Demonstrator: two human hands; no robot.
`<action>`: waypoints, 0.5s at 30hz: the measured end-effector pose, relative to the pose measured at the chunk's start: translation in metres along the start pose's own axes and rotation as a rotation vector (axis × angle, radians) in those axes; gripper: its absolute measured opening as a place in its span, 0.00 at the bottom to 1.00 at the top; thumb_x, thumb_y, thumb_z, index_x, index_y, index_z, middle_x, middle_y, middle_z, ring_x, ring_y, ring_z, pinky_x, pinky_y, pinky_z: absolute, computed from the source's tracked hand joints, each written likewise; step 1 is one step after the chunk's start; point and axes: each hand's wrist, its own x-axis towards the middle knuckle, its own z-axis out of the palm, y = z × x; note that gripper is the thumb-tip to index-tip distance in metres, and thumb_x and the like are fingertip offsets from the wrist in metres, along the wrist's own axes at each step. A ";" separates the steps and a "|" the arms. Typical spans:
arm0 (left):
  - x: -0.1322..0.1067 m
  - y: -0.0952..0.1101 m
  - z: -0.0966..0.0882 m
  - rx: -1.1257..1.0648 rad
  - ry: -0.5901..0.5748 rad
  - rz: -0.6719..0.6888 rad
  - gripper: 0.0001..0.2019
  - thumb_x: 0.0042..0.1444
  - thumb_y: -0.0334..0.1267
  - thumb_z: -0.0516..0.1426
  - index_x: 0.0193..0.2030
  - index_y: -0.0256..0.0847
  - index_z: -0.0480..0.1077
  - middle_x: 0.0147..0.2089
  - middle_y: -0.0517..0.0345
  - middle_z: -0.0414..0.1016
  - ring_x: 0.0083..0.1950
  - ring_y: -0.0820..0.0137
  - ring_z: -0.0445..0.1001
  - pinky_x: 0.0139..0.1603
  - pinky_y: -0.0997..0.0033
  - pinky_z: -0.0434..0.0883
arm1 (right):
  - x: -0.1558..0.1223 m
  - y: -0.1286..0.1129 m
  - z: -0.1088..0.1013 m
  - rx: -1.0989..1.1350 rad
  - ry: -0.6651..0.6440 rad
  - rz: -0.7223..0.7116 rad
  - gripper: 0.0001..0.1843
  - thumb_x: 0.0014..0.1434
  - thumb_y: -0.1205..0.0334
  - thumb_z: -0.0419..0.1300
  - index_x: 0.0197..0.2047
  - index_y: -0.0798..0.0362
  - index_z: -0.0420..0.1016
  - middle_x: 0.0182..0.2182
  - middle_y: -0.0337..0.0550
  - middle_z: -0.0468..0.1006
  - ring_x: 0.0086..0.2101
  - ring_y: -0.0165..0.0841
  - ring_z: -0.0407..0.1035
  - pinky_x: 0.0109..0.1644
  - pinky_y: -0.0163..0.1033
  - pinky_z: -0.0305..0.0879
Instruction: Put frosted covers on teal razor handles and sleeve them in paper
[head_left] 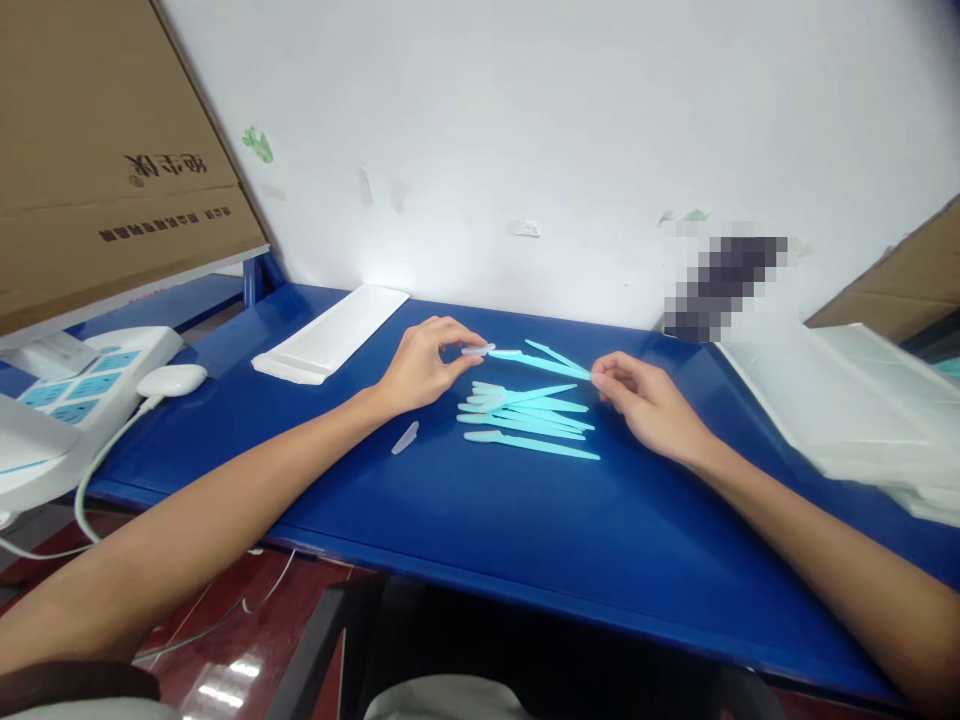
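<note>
My left hand [421,366] pinches a small clear cap [478,350] at the head end of a light-blue plastic tool [541,364]. My right hand [646,404] pinches the thin tail end of that same tool, holding it just above the blue table [480,500]. Below it lies a pile of several more light-blue tools [525,415], side by side. One loose clear cap [405,438] rests on the table near my left wrist.
A white tray [330,335] lies at the back left. Stacked white trays [847,400] fill the right side. A white power strip [90,385] and a white mouse-shaped object [171,380] with a cable sit at the left. Cardboard boxes [112,160] stand at both sides against the white wall.
</note>
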 end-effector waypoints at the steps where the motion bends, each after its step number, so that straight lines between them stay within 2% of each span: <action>1: 0.000 0.000 0.000 -0.004 0.001 -0.002 0.08 0.62 0.41 0.63 0.44 0.42 0.80 0.41 0.53 0.82 0.42 0.66 0.75 0.40 0.66 0.71 | 0.000 0.000 0.000 0.002 0.001 0.001 0.14 0.66 0.49 0.55 0.38 0.51 0.70 0.26 0.38 0.70 0.27 0.31 0.62 0.31 0.38 0.58; 11: 0.001 0.003 -0.001 -0.106 0.037 -0.035 0.08 0.61 0.40 0.64 0.44 0.41 0.81 0.42 0.53 0.82 0.40 0.68 0.75 0.39 0.68 0.71 | 0.000 -0.004 -0.002 0.058 0.011 -0.001 0.14 0.65 0.50 0.57 0.37 0.52 0.71 0.25 0.38 0.70 0.25 0.30 0.60 0.30 0.38 0.56; 15: 0.000 0.005 0.001 -0.082 0.026 0.016 0.07 0.61 0.39 0.64 0.43 0.41 0.80 0.41 0.54 0.82 0.41 0.68 0.75 0.40 0.67 0.72 | -0.001 -0.009 -0.001 0.073 0.020 -0.012 0.13 0.64 0.50 0.57 0.36 0.52 0.71 0.24 0.38 0.69 0.24 0.29 0.59 0.29 0.37 0.56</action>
